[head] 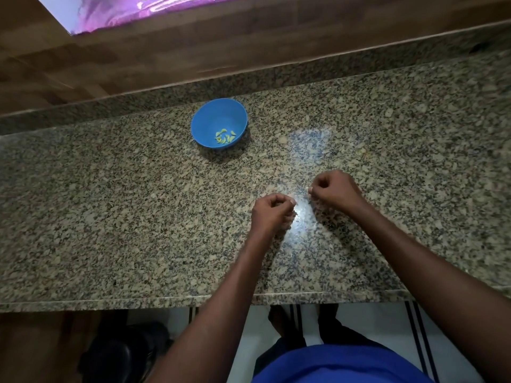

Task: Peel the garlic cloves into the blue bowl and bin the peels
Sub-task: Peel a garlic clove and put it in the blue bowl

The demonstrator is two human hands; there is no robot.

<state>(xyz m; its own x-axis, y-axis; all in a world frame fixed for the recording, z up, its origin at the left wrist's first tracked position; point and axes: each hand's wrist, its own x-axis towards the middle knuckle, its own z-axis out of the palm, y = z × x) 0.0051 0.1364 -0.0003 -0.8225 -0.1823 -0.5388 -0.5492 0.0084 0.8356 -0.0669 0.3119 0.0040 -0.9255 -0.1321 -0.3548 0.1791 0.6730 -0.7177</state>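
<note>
A blue bowl (204, 125) stands on the granite counter (110, 203), toward the back and left of centre. Several peeled, yellowish garlic cloves (225, 136) lie in its bottom. My left hand (272, 212) and my right hand (333, 190) hover close together over the middle of the counter, well in front of the bowl and to its right. Both have the fingers curled in and the fingertips pinched. I see no clove or peel in either hand; the palms are hidden.
A raised granite ledge (304, 70) and a wooden wall (166, 48) bound the counter's far side. The counter's front edge (138, 301) runs below my forearms. Below it at the lower left sits a dark rounded object (121, 352) on the floor.
</note>
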